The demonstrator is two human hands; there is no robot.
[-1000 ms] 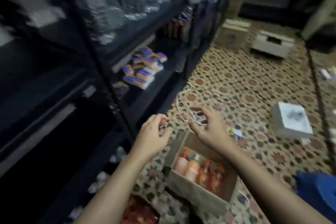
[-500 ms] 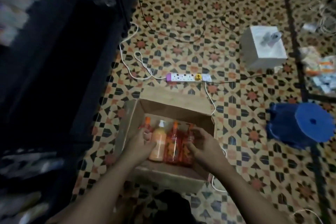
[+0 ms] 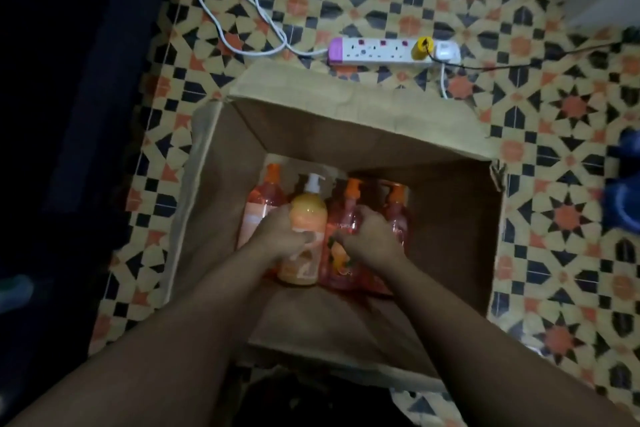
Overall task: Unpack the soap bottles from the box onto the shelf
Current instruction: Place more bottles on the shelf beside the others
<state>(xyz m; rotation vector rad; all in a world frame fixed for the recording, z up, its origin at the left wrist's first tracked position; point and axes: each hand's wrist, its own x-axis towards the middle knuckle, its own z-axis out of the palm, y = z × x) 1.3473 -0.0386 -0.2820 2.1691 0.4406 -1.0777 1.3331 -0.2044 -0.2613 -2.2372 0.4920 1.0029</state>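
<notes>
We've got the cardboard box (image 3: 450,218) open on the floor, flaps folded outward. Four soap bottles stand in a row inside, packed side by side toward its left. The leftmost bottle (image 3: 265,210) is see-through pinkish-red with an orange pump. Touching it is the yellow bottle (image 3: 310,215), opaque, with a white pump on top, and our left hand (image 3: 280,236) wraps around its body. Next comes the third bottle (image 3: 343,218), red with an orange pump and a fruit label, gripped by our right hand (image 3: 367,236). The fourth bottle (image 3: 396,211), the same red, closes the row. The shelf (image 3: 52,114) is only a dark shape at the left.
</notes>
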